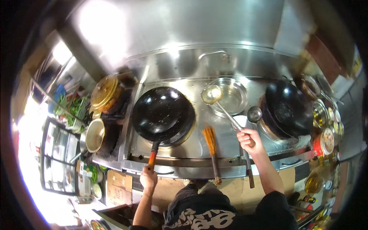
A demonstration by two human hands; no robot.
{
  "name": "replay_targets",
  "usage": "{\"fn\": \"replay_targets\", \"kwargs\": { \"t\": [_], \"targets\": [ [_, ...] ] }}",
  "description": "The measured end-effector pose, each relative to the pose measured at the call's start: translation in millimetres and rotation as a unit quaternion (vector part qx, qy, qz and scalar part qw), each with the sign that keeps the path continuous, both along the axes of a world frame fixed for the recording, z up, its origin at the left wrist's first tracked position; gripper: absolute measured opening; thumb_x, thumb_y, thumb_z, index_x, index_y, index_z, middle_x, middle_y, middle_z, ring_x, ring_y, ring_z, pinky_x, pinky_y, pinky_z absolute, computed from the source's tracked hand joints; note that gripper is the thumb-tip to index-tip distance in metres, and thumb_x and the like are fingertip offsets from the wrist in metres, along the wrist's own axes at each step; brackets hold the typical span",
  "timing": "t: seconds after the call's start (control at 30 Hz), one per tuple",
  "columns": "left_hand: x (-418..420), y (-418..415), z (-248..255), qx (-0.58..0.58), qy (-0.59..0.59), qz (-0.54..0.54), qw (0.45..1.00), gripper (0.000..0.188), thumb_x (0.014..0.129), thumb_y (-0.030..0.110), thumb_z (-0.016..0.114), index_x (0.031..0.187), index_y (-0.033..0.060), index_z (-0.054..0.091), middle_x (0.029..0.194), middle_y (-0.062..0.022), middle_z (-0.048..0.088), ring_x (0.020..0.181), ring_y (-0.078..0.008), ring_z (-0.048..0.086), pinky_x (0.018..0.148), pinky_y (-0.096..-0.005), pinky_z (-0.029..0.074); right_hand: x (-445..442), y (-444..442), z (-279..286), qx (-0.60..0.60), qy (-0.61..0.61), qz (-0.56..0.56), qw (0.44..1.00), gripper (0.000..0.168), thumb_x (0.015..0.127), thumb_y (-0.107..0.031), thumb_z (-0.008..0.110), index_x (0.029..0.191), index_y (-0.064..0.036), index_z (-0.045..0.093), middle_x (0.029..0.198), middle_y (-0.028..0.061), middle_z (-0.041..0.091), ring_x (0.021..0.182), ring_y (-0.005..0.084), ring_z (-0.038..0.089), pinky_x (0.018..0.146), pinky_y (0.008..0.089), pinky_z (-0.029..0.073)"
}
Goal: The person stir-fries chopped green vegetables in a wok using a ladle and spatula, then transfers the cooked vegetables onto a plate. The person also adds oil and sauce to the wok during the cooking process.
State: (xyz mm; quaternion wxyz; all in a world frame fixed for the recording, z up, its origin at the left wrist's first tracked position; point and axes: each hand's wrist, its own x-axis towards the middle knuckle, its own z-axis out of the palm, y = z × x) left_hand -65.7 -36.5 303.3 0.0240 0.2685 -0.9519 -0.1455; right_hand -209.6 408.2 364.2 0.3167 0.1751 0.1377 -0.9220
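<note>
My left hand (148,181) grips the red-and-orange handle of a black wok (164,113) above the left burner. The wok is tilted, and its dark inside holds only a few specks. In my right hand (253,141) is a long-handled ladle (212,94). Its bowl hangs over the left rim of a round metal basin (234,99); whether the bowl is perforated I cannot tell. A bamboo wok brush (211,141) lies between my hands, its handle jutting past the stove's front edge. Just right of my right hand rests a second ladle (254,114).
Another black wok (287,109) leans on the right burner. A faucet (214,53) projects from the steel backsplash. To the left stand a lidded pot (106,93) and a smaller pot (95,135). Seasoning containers, including a red tub (323,142), line the right side.
</note>
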Motion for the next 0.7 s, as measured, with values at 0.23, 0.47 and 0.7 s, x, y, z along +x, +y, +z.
{"fn": "replay_targets", "kwargs": {
  "t": [0.23,0.47,0.7],
  "targets": [
    [66,-49,-99,0.162,-0.175,-0.018,0.971,0.03,0.071,0.02,0.054,0.095,0.006,0.064,0.087,-0.0223,0.064,0.085,-0.0356,0.062,0.079,-0.0405,0.049,37,-60,39,0.118,-0.026,0.056,0.991,0.023,0.086,-0.004,0.048,0.109,-0.002,0.048,0.068,0.0025,0.046,0.046,0.0033,0.04,0.031,0.0158,0.031],
    [81,-27,-239,0.482,-0.235,0.152,0.83,0.023,0.076,0.007,0.054,0.092,0.0108,0.07,0.073,-0.0113,0.066,0.064,-0.0184,0.064,0.058,-0.031,0.052,49,-133,75,0.349,0.025,0.152,0.924,0.041,0.085,0.001,0.047,0.125,-0.003,0.041,0.068,0.0072,0.046,0.045,0.0069,0.042,0.032,0.0182,0.033],
    [62,61,-376,0.784,-0.071,0.489,0.377,0.005,0.08,0.006,0.058,0.075,0.0065,0.058,0.067,-0.0042,0.054,0.061,-0.0197,0.055,0.05,-0.0311,0.044,46,-224,112,0.534,0.106,0.349,0.763,0.058,0.083,0.001,0.05,0.138,-0.004,0.029,0.061,0.0016,0.047,0.042,0.0063,0.043,0.035,0.02,0.032]
  ]
}}
